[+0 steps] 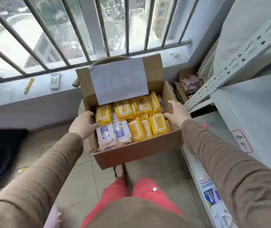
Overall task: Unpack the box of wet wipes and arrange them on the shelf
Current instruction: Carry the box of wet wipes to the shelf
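— Between the two hands, what sits there?

— An open cardboard box (136,153), packed with packs of wet wipes. The left hand (82,124) is at the box's left wall, its fingers curled over the rim and pressing against a yellow pack (104,116) just inside. The right hand (178,112) is at the right wall, fingers spread and relaxed, fingertips touching or just above the rim; which one cannot be told.

— And past the fingertips?

— Most packs are yellow, standing on edge in rows. Two white packs with purple labels (113,134) lie just beside the left hand's fingers, toward the person. Beyond the fingers the back flap stands upright, with a sheet of paper (118,83) bearing handwriting fixed to it.

— Where is the shelf?

— Out past the right hand: a grey metal shelf (240,102), with a red-bordered label (242,141) on its board. Behind that hand a smaller carton (183,89) holds dark wrapped things. Far beyond the left hand's fingers, a yellow stick (29,86) and a small packet (54,80) lie on the window ledge (8,94) under the bars.
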`<state>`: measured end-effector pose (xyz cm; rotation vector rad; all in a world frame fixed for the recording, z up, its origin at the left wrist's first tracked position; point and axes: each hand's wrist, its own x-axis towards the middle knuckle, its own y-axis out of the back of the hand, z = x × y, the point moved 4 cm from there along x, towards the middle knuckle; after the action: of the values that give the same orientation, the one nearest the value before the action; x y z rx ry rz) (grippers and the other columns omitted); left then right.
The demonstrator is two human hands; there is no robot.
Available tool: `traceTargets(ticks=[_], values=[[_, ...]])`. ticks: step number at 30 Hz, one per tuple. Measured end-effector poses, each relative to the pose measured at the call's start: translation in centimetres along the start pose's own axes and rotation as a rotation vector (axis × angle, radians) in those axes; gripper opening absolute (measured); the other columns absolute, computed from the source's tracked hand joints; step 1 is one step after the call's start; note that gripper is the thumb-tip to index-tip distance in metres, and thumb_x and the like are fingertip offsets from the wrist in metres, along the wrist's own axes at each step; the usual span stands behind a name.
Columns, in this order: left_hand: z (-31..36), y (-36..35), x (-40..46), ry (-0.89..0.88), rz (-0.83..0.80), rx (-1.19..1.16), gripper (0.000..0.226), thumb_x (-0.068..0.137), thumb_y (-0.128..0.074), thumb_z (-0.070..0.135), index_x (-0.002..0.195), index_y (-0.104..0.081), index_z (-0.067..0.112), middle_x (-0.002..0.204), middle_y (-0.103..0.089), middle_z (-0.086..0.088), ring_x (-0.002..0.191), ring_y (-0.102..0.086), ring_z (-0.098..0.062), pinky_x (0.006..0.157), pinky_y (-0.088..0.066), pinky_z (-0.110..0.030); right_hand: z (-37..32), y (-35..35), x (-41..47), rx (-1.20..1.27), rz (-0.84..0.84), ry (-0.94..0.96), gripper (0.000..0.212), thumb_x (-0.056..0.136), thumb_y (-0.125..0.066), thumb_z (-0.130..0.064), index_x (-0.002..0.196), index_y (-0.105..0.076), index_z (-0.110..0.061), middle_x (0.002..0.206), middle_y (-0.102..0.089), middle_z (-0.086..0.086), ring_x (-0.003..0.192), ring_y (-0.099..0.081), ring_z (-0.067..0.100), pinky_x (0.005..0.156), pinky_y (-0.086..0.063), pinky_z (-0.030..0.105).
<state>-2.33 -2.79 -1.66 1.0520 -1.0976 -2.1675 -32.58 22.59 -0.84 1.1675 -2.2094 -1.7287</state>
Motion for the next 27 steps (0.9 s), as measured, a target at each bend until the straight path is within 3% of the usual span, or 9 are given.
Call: traceTargets(ticks=[5,9,11,13,16,18,21,27], values=[[-3.8,0.1,3.2,0.234,-0.044,-0.059,0.072,0.079,-0.074,0.037,0.138,-0.041,0.011,0.134,-0.047,-0.016,0.117,-0.054,-0.036,0.096,-0.048,-0.047,0.7,-1.8,4.1,-0.001,-0.023,-0.162,0.074,0.089,-0.069,-0.032,0.152,-0.032,-0.019,0.151,-0.042,0.01,0.137,-0.04,0.032,0.111,-0.038,0.049],[-5.6,-1.3,4.9,0.356,-0.08,-0.138,0.084,0.081,-0.076,0.037,0.146,-0.031,0.008,0.145,-0.043,-0.016,0.127,-0.05,-0.035,0.097,-0.043,-0.043,1.9,-3.1,7.3,-0.008,0.012,-0.229,0.087,0.087,-0.073,-0.025,0.155,-0.02,-0.018,0.157,-0.033,0.009,0.143,-0.031,0.032,0.114,-0.034,0.05],[-6.3,-2.1,5.9,0.396,-0.111,-0.156,0.083,0.083,-0.074,0.039,0.146,-0.032,0.006,0.144,-0.048,-0.015,0.127,-0.051,-0.035,0.096,-0.043,-0.041,2.7,-3.5,9.2,0.009,0.011,-0.299,0.091,0.087,-0.074,-0.024,0.156,-0.016,-0.017,0.157,-0.032,0.011,0.144,-0.031,0.032,0.113,-0.034,0.05],[-7.0,-3.3,7.2,0.425,-0.149,-0.19,0.076,0.084,-0.072,0.042,0.143,-0.037,0.011,0.13,-0.06,-0.013,0.114,-0.06,-0.034,0.092,-0.048,-0.039,3.8,-4.2,10.9,0.008,-0.033,-0.369,0.089,0.088,-0.072,-0.026,0.156,-0.016,-0.016,0.156,-0.034,0.012,0.141,-0.035,0.033,0.111,-0.036,0.05],[-7.8,-4.7,8.7,0.482,-0.189,-0.3,0.058,0.083,-0.073,0.041,0.132,-0.049,0.021,0.098,-0.07,-0.003,0.079,-0.07,-0.023,0.065,-0.057,-0.032,5.5,-4.9,13.2,-0.029,-0.101,-0.433,0.068,0.093,-0.065,-0.031,0.149,-0.031,-0.013,0.145,-0.048,0.015,0.13,-0.049,0.036,0.101,-0.044,0.048],[-8.1,-5.5,9.5,0.523,-0.198,-0.351,0.04,0.085,-0.072,0.036,0.119,-0.058,0.021,0.094,-0.072,-0.002,0.072,-0.071,-0.02,0.055,-0.054,-0.026,6.6,-5.1,14.6,-0.013,-0.122,-0.44,0.051,0.094,-0.062,-0.031,0.139,-0.047,-0.011,0.135,-0.058,0.016,0.122,-0.055,0.038,0.098,-0.047,0.046],[-8.3,-6.5,10.5,0.584,-0.222,-0.353,0.027,0.088,-0.07,0.035,0.108,-0.063,0.018,0.089,-0.072,-0.004,0.072,-0.07,-0.022,0.054,-0.054,-0.028,7.8,-5.1,16.0,0.077,-0.183,-0.501,0.046,0.094,-0.064,-0.032,0.132,-0.059,-0.008,0.131,-0.063,0.016,0.116,-0.058,0.037,0.098,-0.048,0.045],[-8.5,-7.9,12.1,0.695,-0.301,-0.28,0.021,0.092,-0.064,0.021,0.103,-0.061,0.004,0.08,-0.069,-0.016,0.071,-0.069,-0.034,0.064,-0.06,-0.042,9.3,-6.3,16.8,0.013,-0.342,-0.563,0.051,0.094,-0.063,-0.041,0.128,-0.06,-0.004,0.12,-0.065,0.016,0.108,-0.062,0.034,0.097,-0.049,0.045]])
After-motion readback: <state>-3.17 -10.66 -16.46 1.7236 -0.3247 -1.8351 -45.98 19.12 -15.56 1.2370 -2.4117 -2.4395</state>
